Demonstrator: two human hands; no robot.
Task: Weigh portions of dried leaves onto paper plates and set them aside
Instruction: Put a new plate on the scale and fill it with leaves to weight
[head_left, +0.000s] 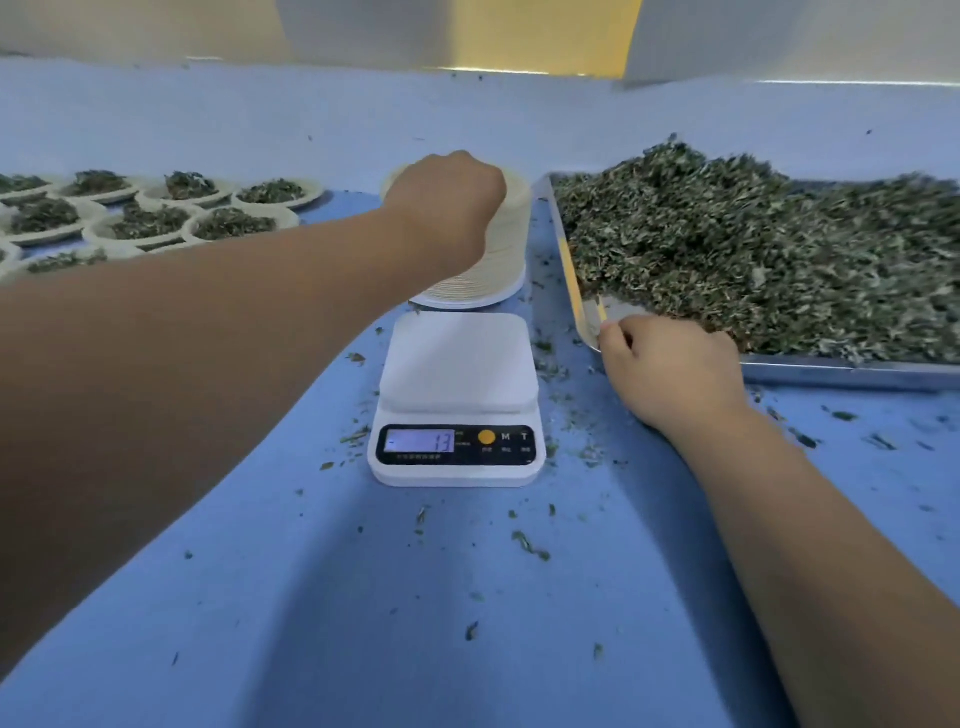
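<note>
Scale (457, 364): bare, minus reading shown.
Left hand (447, 202): on plate stack (506, 249); fingers hidden.
Right hand (670, 369): fingers (623, 335) curled at tray (831, 371) of dried leaves (753, 249); hold unclear.
Risk: two plates may be lifted together, skewing weight.

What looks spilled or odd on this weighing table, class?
Loose leaf bits lie scattered on the blue table around the scale, outside the tray. The display shows minus 13 though the platform is bare, which is odd for an unloaded scale.
</note>
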